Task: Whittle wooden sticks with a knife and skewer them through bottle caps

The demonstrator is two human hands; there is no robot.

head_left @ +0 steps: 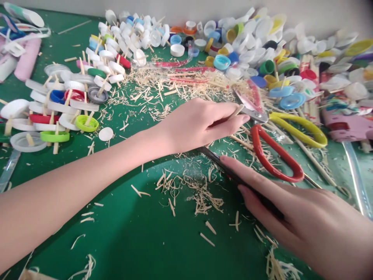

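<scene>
My left hand (pixel 198 124) reaches across the middle, its fingers closed round a short wooden stick (pixel 239 111) that juts out between thumb and forefinger. My right hand (pixel 305 217) is wrapped round a slim black knife (pixel 247 182), with fingers lying along its handle. The knife's front end passes beneath my left hand, so its tip is hidden. Just beyond my left fingertips lie scissors with one red handle (pixel 276 159) and one yellow handle (pixel 300 128). Thin wood shavings (pixel 201 194) are scattered on the green table (pixel 131 241) below both hands.
Bottle caps on wooden sticks (pixel 58 112) stand in rows at the left. Loose coloured caps (pixel 233 46) are heaped along the back and right. A pink object (pixel 349 124) lies at the right, and pink and white items (pixel 27 56) at the far left.
</scene>
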